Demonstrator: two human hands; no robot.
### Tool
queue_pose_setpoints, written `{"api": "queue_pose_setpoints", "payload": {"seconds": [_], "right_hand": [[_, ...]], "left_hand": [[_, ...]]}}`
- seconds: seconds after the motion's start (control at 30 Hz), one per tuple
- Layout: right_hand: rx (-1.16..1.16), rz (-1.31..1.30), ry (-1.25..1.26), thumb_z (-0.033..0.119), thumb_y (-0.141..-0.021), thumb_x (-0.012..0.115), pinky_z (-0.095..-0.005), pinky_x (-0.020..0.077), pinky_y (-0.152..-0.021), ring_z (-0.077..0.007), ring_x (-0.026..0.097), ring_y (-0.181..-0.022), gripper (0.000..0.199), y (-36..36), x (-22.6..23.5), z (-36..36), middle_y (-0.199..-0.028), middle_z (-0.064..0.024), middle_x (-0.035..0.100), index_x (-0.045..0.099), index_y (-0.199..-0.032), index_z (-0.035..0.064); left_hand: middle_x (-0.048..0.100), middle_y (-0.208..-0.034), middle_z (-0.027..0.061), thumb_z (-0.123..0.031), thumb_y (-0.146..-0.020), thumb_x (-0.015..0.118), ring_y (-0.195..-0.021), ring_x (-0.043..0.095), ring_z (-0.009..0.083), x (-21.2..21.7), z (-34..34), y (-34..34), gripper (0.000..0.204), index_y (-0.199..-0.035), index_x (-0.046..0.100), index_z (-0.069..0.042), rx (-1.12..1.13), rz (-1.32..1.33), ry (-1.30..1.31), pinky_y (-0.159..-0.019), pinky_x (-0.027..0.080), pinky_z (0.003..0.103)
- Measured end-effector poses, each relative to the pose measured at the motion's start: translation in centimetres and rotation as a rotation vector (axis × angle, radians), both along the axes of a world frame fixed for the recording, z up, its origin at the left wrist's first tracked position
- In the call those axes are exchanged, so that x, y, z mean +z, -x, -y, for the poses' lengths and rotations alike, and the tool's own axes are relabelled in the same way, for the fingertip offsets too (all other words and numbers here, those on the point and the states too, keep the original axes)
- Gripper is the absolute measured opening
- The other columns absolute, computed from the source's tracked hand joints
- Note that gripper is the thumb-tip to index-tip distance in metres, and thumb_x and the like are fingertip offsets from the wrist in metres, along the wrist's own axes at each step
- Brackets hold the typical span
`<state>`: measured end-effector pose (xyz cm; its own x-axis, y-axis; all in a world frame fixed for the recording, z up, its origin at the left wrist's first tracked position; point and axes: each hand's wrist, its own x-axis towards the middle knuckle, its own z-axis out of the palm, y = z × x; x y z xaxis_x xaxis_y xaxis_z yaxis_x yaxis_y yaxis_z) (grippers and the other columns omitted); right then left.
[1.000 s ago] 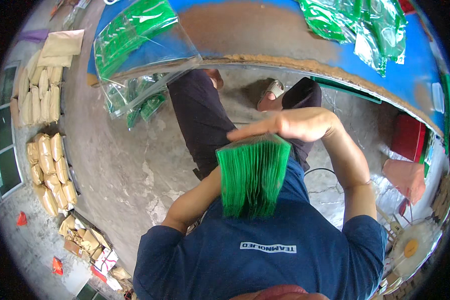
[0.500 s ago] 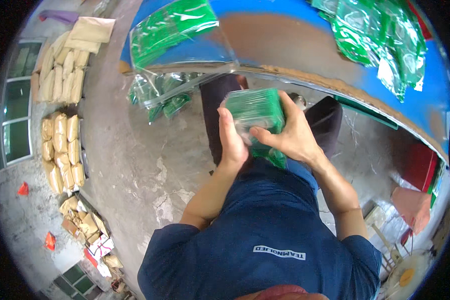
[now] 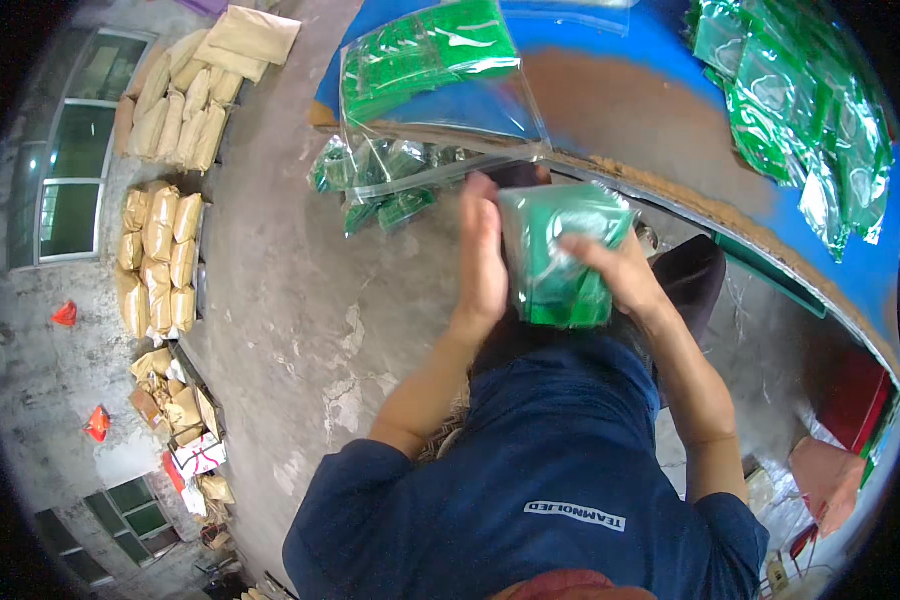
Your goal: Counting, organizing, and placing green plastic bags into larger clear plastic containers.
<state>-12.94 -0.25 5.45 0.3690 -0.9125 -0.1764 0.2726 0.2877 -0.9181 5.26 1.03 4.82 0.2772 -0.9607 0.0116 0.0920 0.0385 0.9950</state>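
Turned since the earlier frame, the stack of green plastic packets (image 3: 562, 298) now shows a flat, glossy face; the right hand (image 3: 625, 277) grips it from the right, thumb across that face; the left hand (image 3: 483, 260) stands straight along its left side, contact unclear; everything's on the near side of the table (image 3: 620, 100).
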Motion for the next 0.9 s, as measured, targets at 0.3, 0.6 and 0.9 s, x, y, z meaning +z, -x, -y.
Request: {"api": "queue_pose_setpoints", "payload": {"seconds": [0.3, 0.6, 0.9], "right_hand": [[-0.191, 0.361, -0.378, 0.028, -0.087, 0.07, -0.038, 0.0541, -0.087, -0.0218, 0.064, -0.098, 0.047, -2.2, 0.4, 1.6, -0.111, -0.0105, 0.065, 0.057, -0.122, 0.0002], [-0.231, 0.208, -0.065, 0.021, -0.084, 0.073, -0.0321, 0.051, -0.084, -0.0174, 0.065, -0.095, 0.039, -8.5, 1.2, 5.4, -0.107, -0.0091, 0.069, 0.063, -0.114, -0.0014], [0.03, 0.276, -0.333, 0.021, -0.08, 0.074, -0.035, 0.0561, -0.08, -0.0218, 0.069, -0.091, 0.044, -7.4, 1.8, 10.3, -0.107, -0.013, 0.068, 0.063, -0.114, -0.0029]], "left_hand": [[0.051, -0.127, 0.0177, -0.001, -0.078, 0.07, -0.117, 0.051, 0.0363, 1.9, 10.3, -12.7, 0.056, -0.131, 0.057, -0.011, -0.026, 1.766, 0.574, -0.095, 0.042, 0.047], [0.061, -0.087, 0.0068, -0.005, -0.083, 0.074, -0.076, 0.063, 0.0241, 7.9, 14.6, -10.0, 0.018, -0.1, 0.073, -0.008, -0.11, 1.462, 0.832, -0.065, 0.05, 0.035], [0.062, -0.078, 0.0058, -0.004, -0.08, 0.077, -0.063, 0.059, 0.0152, 9.1, 15.1, -6.6, 0.013, -0.094, 0.075, -0.004, -0.205, 1.177, 0.704, -0.058, 0.047, 0.028]]}}
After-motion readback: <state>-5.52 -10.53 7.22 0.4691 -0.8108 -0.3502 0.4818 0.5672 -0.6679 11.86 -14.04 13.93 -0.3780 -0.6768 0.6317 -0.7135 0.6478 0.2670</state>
